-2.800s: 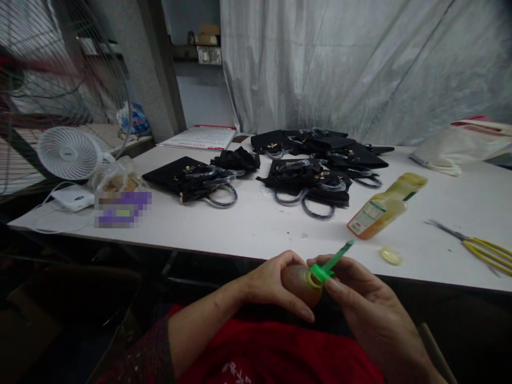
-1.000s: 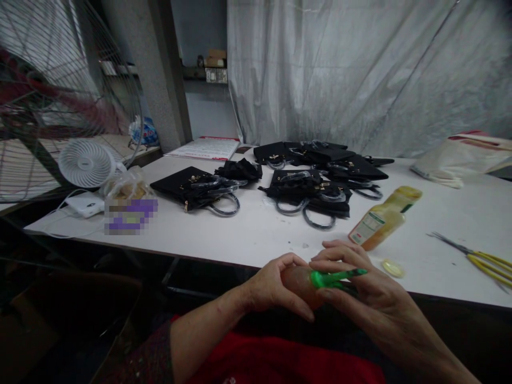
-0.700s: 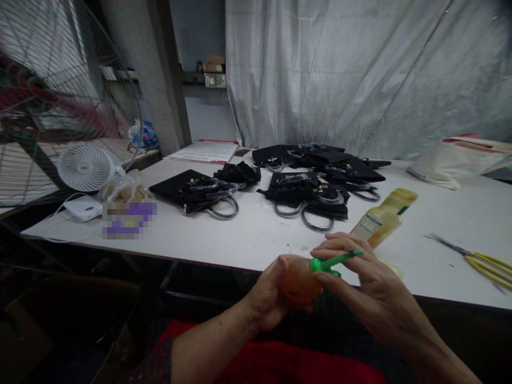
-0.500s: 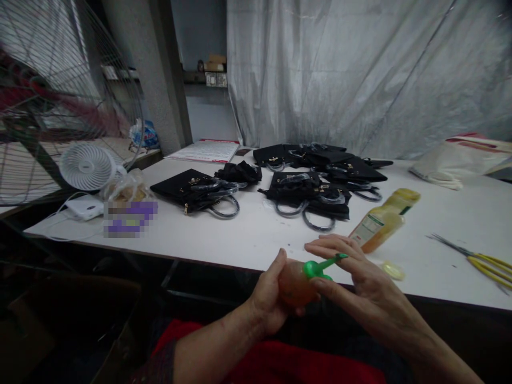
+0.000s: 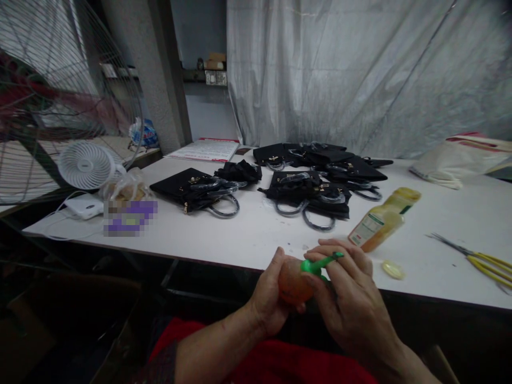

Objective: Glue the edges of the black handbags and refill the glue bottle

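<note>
Just below the table's near edge, my left hand (image 5: 269,298) is wrapped round a small orange squeeze bottle (image 5: 294,281). My right hand (image 5: 352,306) pinches the bottle's green nozzle cap (image 5: 318,264) between thumb and fingers; the thin green tip points up and to the right. Both hands are closed and touch each other over my red-clothed lap.
A white table (image 5: 248,234) carries several black handbags (image 5: 308,186), a lying yellow bottle (image 5: 382,220), a small yellow lid (image 5: 392,269), yellow-handled scissors (image 5: 478,256), a white desk fan (image 5: 86,165) and a plastic bag (image 5: 124,186). A large standing fan (image 5: 52,96) is at left.
My right hand has turned over the green nozzle, its fingers now curled round it. The orange bottle has been lifted a little and tilted, so more of its body shows.
</note>
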A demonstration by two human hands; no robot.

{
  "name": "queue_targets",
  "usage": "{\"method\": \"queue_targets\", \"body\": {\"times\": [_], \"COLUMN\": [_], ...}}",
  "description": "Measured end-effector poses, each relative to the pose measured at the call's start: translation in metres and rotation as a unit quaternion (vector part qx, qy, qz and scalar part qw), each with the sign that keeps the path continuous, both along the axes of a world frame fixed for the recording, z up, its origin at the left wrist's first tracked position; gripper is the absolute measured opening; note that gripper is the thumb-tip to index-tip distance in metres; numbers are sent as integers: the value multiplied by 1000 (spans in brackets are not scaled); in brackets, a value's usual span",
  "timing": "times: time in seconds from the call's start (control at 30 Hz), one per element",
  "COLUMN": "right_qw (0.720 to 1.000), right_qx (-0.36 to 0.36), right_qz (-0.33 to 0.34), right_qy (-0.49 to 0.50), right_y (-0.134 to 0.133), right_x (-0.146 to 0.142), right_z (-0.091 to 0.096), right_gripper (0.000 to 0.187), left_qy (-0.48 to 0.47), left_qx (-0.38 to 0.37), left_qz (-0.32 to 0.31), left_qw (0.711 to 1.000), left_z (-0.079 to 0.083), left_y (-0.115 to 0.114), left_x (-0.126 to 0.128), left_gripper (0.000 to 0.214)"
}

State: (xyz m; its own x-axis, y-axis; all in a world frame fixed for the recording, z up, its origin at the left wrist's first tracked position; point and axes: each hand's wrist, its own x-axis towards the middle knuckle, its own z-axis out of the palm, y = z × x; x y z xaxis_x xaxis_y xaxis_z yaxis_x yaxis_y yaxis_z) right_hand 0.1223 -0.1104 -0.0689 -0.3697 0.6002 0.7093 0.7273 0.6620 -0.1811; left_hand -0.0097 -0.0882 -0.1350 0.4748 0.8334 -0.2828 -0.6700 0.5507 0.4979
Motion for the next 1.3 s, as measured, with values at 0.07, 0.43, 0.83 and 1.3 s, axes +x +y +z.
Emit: {"method": "queue_targets", "body": {"times": [0.07,0.43,0.83,1.3], "right_qw": [999,926,884,919], "right_qx": [8,-330,-394,-307], "right_qz": [-32,120,241,154], "right_qy": [19,138,62,192], "right_y": [-2,19,33,25], "right_x": [-5,54,42,23], "right_z": [-3,12,28,2], "right_gripper": [10,41,32,23], "left_qy": [-3,38,10,-4], "left_qx": [5,-38,-58,-64], "left_qz": [6,-128,-279,-211], "left_qw": [1000,990,958,975], "left_z": [-2,10,1,1], "left_y": [-1,12,18,18], "left_x": [0,-19,-22,-21], "left_gripper": [54,69,76,75]}}
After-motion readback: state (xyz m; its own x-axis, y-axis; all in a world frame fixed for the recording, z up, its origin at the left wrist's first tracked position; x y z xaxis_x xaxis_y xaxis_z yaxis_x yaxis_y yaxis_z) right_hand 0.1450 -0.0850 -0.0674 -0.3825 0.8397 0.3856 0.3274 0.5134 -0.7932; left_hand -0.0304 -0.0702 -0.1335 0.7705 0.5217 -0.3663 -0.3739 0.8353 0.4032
